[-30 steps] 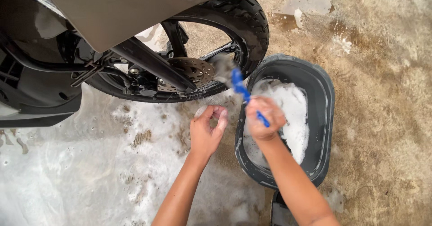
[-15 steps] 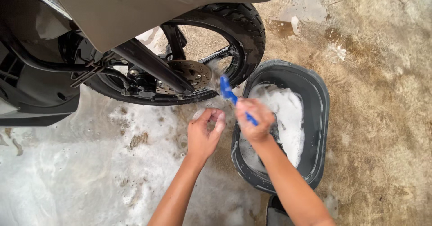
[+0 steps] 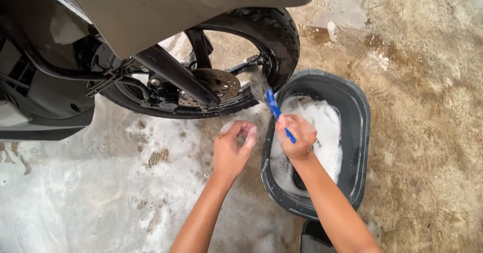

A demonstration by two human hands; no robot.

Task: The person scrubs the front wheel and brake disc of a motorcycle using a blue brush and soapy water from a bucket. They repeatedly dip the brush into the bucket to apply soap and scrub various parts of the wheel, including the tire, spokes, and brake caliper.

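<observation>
— Starting at the left: dark scooter body [image 3: 45, 97], then the rear wheel [image 3: 274, 31] with its drilled brake disc [image 3: 219, 84], all standing on a wet floor [image 3: 75, 192] streaked with suds.

— And since a second ago?

— Hardly anything. Both hands still in the same spot between wheel and basin. Only the blue brush [image 3: 273, 107] tipped a little lower, bristle end now just short of the tyre's edge. So, by the look of it, a pause over the soapy water and no stroke on the wheel yet.

— Left hand [image 3: 232, 150]?

— Hovering above the floor, fingers curled in toward the thumb, foam on the tips. Cannot tell whether anything is pinched there.

— Right hand [image 3: 298, 138]?

— Clamped around the brush handle, above the basin's near rim.

— Describe the brush.

— Slim, bright blue plastic, slanting up and left out of the fist, wet.

— Further right?

— Dark oval basin [image 3: 359, 132] on the floor, touching or nearly touching the tyre, with white foam [image 3: 324, 132] piled inside. Past it, bare brown concrete, damp in patches.
</observation>
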